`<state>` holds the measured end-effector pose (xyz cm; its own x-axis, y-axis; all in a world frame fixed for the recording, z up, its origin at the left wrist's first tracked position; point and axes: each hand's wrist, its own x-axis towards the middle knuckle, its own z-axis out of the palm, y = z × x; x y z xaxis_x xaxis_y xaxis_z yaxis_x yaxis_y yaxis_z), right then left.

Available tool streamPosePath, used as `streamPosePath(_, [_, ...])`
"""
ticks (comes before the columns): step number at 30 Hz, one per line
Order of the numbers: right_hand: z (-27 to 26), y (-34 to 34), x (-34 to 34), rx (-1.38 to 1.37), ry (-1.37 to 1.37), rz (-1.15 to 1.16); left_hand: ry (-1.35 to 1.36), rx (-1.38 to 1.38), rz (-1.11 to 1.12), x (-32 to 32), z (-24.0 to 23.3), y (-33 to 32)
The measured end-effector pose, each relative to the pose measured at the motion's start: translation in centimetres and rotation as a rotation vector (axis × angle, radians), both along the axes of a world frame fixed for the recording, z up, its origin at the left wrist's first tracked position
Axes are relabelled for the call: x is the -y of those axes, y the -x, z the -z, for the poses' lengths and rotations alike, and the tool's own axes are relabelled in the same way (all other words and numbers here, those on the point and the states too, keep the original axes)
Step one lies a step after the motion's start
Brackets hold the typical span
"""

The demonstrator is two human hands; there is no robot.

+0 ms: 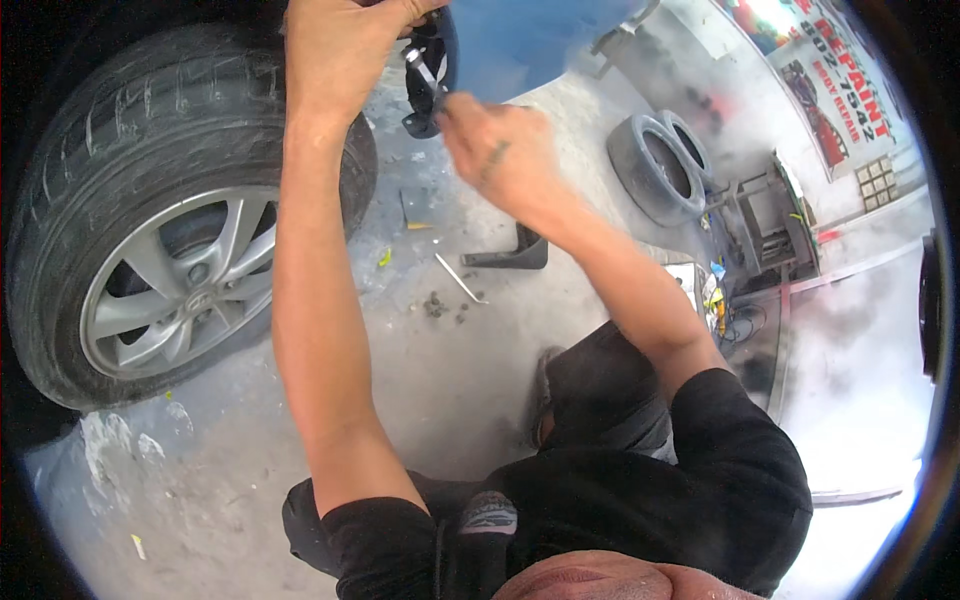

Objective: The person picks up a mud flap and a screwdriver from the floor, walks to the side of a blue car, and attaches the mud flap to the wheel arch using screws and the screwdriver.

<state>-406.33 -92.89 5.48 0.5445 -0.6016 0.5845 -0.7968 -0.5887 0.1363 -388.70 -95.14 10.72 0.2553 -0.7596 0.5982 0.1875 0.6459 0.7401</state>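
My right hand (506, 154), slightly blurred, grips a metal hand tool (424, 71) with a bright end, possibly a wrench or ratchet. The tool lies against a black part (420, 124) at the edge of a blue car body panel (525, 45). At the top edge of the view, my left hand (341, 52) reaches to the same black part; its fingers are partly cut off, so its grip cannot be judged. A car wheel (195, 300) with a silver spoked alloy rim and a dusty tyre stands left of my left forearm.
On the concrete floor (450, 375) lie a black mud flap (517, 251), a thin metal rod with a bent end (459, 277) and dark debris (435, 305). Two loose tyres (652, 169) stand farther right, near a metal stand (772, 225). A printed banner (832, 82) hangs behind.
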Motion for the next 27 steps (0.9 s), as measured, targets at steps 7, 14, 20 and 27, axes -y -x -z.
streamPosePath(7, [-8.4, 0.0, -2.7, -0.250, 0.108, 0.065, -0.022, -0.131, 0.059, 0.4, 2.7, -0.3])
streamPosePath(14, [-11.9, -1.4, -3.7, -0.426, 0.167, 0.067, -0.004, -0.534, 0.230, 0.0, 5.3, 4.1])
streamPosePath(20, [-11.9, -1.1, -3.6, -0.345, 0.270, -0.062, -0.028, -0.625, 0.276, 0.2, 5.3, 4.5])
streamPosePath(27, [-2.0, 0.6, 1.5, -0.067, 0.078, 0.100, 0.016, -0.406, 0.054, 1.5, 5.4, 4.8])
